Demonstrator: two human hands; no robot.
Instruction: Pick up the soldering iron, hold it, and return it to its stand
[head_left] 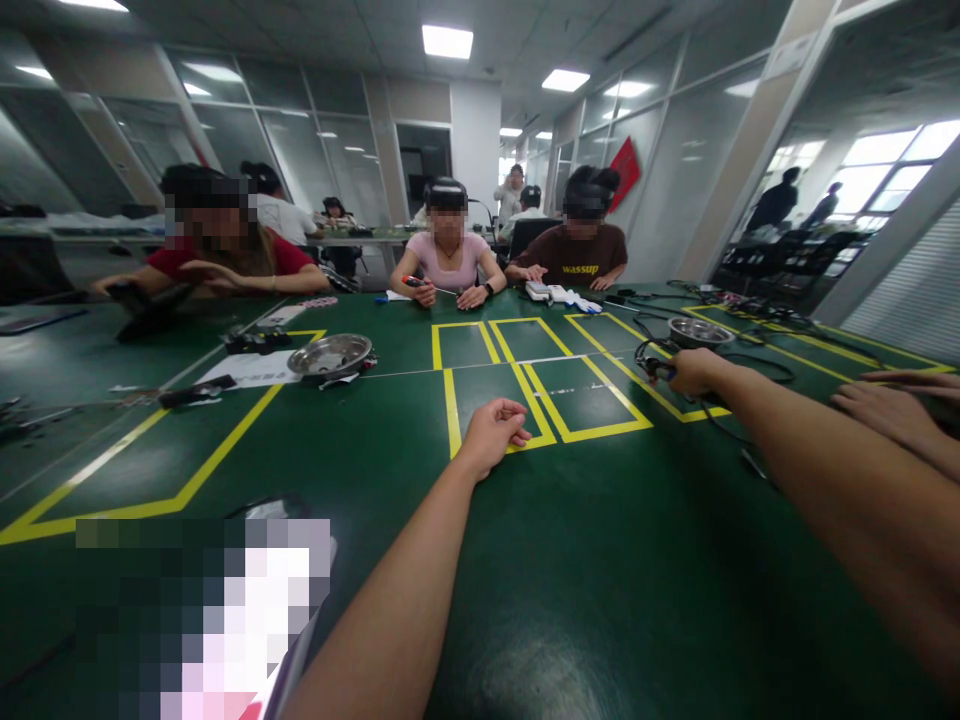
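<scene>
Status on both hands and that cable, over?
Left hand loosely curled at yellow tape. Right hand gripping black cable. Metal bowl just beyond; another person's hand at right.

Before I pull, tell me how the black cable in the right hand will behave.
The black cable will probably flop rather than hold straight, given the loose curves around the right hand. It looks thin, so it is likely fairly light.

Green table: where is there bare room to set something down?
Free: the table between the left forearm and right forearm, and the two far yellow outlines beyond the left hand. Crowded: right, where cables lie by a bowl and the right hand; left, around another bowl and paper.
</scene>
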